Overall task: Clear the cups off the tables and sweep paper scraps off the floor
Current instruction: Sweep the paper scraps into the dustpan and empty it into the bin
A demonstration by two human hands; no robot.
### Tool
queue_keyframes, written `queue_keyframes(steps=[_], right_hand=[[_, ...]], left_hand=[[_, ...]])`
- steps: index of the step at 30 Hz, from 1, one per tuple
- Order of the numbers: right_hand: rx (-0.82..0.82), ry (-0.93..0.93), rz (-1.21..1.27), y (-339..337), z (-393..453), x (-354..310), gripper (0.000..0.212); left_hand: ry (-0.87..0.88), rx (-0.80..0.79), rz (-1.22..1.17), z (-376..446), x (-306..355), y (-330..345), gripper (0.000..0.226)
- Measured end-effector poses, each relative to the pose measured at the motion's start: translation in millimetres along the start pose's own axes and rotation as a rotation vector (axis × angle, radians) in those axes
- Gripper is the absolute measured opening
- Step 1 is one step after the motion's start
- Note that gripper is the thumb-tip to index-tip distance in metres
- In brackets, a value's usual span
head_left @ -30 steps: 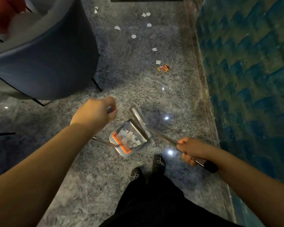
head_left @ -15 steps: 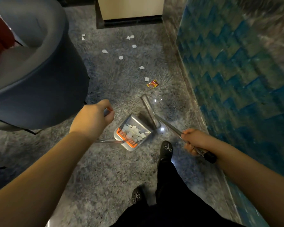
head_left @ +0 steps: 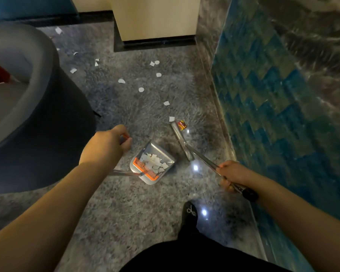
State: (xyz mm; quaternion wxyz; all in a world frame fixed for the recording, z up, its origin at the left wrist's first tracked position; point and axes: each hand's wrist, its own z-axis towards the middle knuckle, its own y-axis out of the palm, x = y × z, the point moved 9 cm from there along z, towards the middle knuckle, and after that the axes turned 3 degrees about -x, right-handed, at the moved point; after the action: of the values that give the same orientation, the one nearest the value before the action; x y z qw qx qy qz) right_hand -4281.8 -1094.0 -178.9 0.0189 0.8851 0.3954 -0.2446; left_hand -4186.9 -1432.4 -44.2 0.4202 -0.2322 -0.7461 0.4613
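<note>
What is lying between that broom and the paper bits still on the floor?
Nothing visible does. The broom head already reaches the nearest paper scrap and a red wrapper; bare floor separates them from the dustpan.

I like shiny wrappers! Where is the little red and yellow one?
In the head view, the red and yellow wrapper lies on the floor right of centre, beside the broom head, near the blue wall.

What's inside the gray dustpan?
The dustpan holds a pile of white paper scraps beside its orange comb. Anything under the pile is hidden.
</note>
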Motion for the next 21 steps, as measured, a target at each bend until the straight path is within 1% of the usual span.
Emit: queue_keyframes(steps=[2, 6, 10, 13, 16, 18, 21], right_hand=[[-0.001, -0.009, -0.034, -17, 14, -23, 0.024], [0.036, -0.043, -0.198, -45, 43, -70, 0.030], [0.045, -0.017, -0.196, -59, 71, -105, 0.034], [0.086, -0.023, -0.184, -70, 88, -135, 0.032], [0.121, -0.034, -0.287, -78, 106, -167, 0.033], [0.129, -0.022, -0.296, -82, 119, -183, 0.034], [0.125, 0.005, -0.287, -85, 141, -202, 0.030]], left_hand=[[-0.011, 0.001, 0.010, 24, 8, -2, 0.011], [-0.002, 0.027, 0.013, 67, 22, -10, 0.010], [0.036, 0.032, 0.022, 114, 31, -19, 0.011], [0.093, -0.005, 0.021, 155, 36, -20, 0.011], [0.138, -0.044, 0.029, 197, 42, -19, 0.012], [0.157, -0.068, 0.045, 223, 44, -20, 0.011], [0.197, -0.113, 0.044, 257, 50, -19, 0.010]])
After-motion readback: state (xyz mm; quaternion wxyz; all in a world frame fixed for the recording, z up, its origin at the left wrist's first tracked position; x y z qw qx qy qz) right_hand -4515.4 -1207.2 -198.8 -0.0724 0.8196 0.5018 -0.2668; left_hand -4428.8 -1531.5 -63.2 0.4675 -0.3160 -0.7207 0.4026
